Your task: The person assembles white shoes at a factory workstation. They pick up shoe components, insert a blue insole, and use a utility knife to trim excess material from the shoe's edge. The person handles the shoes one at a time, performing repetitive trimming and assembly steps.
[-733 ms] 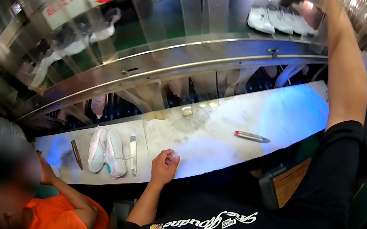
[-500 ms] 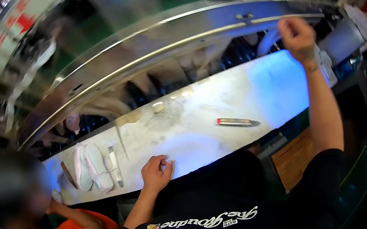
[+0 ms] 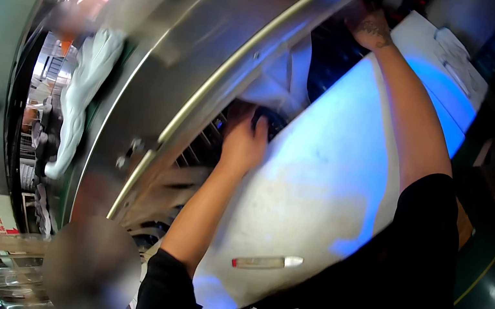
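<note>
- Head view: the picture is tilted hard, so the white tabletop (image 3: 314, 185) runs slantwise from lower left to upper right, lit blue along its far stretch.
- The left hand (image 3: 244, 144) reaches past the tabletop's far edge, its fingers curled over a small dark object (image 3: 264, 120) at the rim of the dark slot under the metal conveyor housing (image 3: 209, 69); blur hides whether it truly grips it.
- The right hand (image 3: 368, 29) is stretched far forward to the same dark gap farther along, fingers bent downward; I cannot tell whether it holds anything.
- A marker pen (image 3: 267, 262) with a red end lies flat on the tabletop near the person's black shirt (image 3: 379, 307), well apart from both hands.
- White shoe pieces (image 3: 455, 55) lie on the tabletop's far end, beyond the right forearm.
- A white shoe (image 3: 84, 94) rides on the conveyor above the housing.
</note>
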`<state>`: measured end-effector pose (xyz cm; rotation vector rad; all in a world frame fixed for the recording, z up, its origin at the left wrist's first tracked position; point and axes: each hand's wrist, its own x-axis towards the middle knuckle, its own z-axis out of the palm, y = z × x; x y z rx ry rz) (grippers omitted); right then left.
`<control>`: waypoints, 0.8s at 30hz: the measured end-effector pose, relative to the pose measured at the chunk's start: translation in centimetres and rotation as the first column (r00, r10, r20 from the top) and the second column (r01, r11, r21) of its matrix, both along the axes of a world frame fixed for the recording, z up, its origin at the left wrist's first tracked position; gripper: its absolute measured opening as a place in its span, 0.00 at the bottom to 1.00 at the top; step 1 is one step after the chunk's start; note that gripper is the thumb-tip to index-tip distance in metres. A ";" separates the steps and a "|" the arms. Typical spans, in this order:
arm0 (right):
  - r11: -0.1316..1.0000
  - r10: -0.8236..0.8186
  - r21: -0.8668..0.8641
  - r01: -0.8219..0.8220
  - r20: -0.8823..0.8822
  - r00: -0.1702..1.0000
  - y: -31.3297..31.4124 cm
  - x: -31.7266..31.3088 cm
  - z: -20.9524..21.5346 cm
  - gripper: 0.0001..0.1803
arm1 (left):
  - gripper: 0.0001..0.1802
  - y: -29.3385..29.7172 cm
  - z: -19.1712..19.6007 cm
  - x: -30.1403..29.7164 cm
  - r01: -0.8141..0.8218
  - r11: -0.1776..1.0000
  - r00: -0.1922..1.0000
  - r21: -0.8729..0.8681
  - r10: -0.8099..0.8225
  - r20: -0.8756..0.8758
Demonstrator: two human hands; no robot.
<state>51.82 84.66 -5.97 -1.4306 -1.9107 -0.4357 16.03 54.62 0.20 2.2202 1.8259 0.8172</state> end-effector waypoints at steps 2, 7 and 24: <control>0.851 0.350 -0.172 -0.497 -0.520 0.779 4.1 1.2 -2.5 0.35 | 0.23 8.0 -3.5 1.7 -0.129 0.982 0.929 0.137 0.169 -0.330; 0.914 0.084 -0.250 -0.320 -0.654 0.751 0.2 -2.3 0.7 0.36 | 0.24 14.2 -3.7 3.6 -0.422 0.844 0.874 -0.332 0.281 -0.397; 0.543 -0.354 -0.095 -0.835 -0.927 -0.125 -59.6 -18.0 10.7 0.26 | 0.28 -42.8 12.6 -8.7 -0.070 0.992 0.982 -0.102 0.087 0.170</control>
